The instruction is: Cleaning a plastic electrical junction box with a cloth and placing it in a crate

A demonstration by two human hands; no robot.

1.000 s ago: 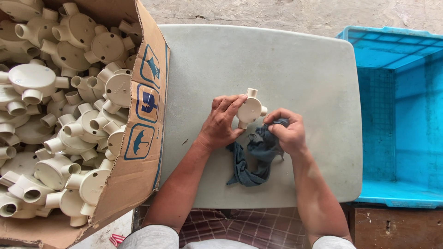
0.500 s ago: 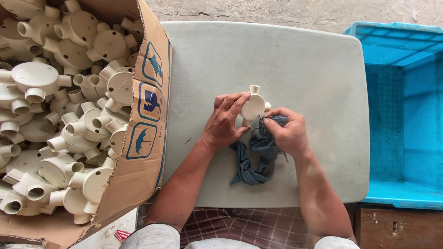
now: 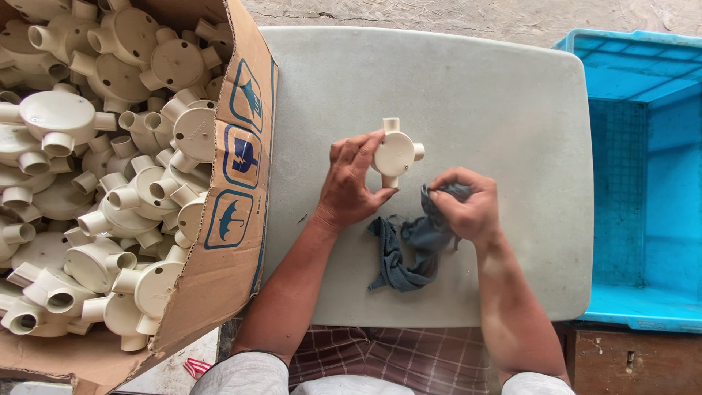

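Observation:
My left hand [image 3: 352, 183] holds a cream round plastic junction box [image 3: 395, 152] with short pipe stubs, just above the grey table top [image 3: 468, 95]. My right hand [image 3: 468, 208] is closed on a dark blue-grey rag [image 3: 409, 245], a little to the right of and below the box. The rag hangs down onto the table. Rag and box are slightly apart.
A big cardboard carton [image 3: 234, 190] full of several more cream junction boxes [image 3: 110, 146] stands at the left, against the table edge. A blue plastic crate [image 3: 643, 183] sits at the right. Checked cloth covers my lap at the bottom.
My left hand has lifted the junction box up and away from the rag. My right hand with the rag has dropped slightly to the right, so they no longer touch.

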